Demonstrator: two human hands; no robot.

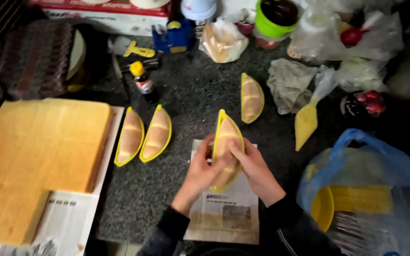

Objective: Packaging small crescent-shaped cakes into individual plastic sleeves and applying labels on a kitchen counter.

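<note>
As held: cake (pixel 225 147) in yellow tray (pixel 220 118)

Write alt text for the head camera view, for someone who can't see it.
Both hands, left hand and right hand, hold a cake slice in a yellow boat-shaped wrapper over a sheet of newspaper on a dark speckled counter. Three more wrapped slices lie nearby, beside a large slab of sponge cake.

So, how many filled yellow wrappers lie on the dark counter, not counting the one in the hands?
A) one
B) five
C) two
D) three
D: two wrappers lie side by side near the cake slab, and a third lies farther back, while both hands, left and right, hold a fourth wrapper over the newspaper.
</note>
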